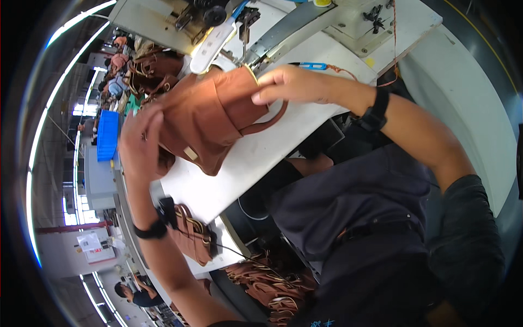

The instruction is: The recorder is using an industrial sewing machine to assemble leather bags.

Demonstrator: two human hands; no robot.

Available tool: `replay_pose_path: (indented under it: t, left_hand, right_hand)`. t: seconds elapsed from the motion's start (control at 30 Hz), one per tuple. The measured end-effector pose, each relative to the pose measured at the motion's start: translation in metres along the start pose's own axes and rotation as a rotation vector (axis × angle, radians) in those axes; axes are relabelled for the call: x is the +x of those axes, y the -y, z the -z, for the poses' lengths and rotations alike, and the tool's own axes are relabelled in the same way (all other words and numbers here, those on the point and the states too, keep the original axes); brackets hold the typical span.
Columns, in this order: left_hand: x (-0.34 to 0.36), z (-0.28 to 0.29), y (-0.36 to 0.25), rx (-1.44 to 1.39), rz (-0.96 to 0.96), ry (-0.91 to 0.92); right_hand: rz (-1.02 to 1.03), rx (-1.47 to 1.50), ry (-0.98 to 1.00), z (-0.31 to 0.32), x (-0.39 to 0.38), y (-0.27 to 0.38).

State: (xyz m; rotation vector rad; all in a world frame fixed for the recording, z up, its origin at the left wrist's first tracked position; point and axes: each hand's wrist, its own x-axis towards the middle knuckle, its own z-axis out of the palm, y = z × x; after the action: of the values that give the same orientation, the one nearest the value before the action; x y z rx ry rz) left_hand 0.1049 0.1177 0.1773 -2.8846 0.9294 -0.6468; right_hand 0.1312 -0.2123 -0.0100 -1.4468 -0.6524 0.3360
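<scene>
A brown leather bag [188, 117] lies tilted on the white sewing table, with a small gold-coloured plate near its lower edge and a strap loop at its right. Its upper right edge is pinched between the thumb and fingers of my right hand [297, 84], just below the sewing machine's arm [294, 30]. My left hand [143, 139] is at the bag's left end, slightly smeared by motion, its fingers stretched out and apart. Whether it touches the leather I cannot tell. Both wrists wear black bands.
A white-handled tool [213, 46] stands by the machine head. Blue thread snips [311, 66] lie right of it. Another brown bag [190, 234] rests at the table's near left, and brown leather pieces [272, 283] are heaped below. A blue bin [108, 135] and a person [139, 291] are at left.
</scene>
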Motion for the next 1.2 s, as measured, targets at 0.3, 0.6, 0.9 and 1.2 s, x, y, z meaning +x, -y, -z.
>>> replay_pose_path:
  t: [0.3,0.6,0.9,1.2]
  left_hand:
    - [0.037,-0.035,0.08,-0.7,0.522,0.57]
    - [0.006,-0.106,0.002,-0.711,0.509,0.456]
    - [0.048,-0.15,-0.056,-0.906,0.345,0.084]
    - [0.051,-0.141,-0.054,-1.267,0.573,0.172]
  right_hand:
    - [-0.174,0.916,0.035,-0.035,-0.016,0.036]
    - [-0.219,0.776,-0.576,-0.098,-0.056,0.015]
    - [0.202,0.087,-0.629,-0.053,-0.01,-0.021]
    - [0.263,0.235,-0.548,-0.041,0.021,-0.023]
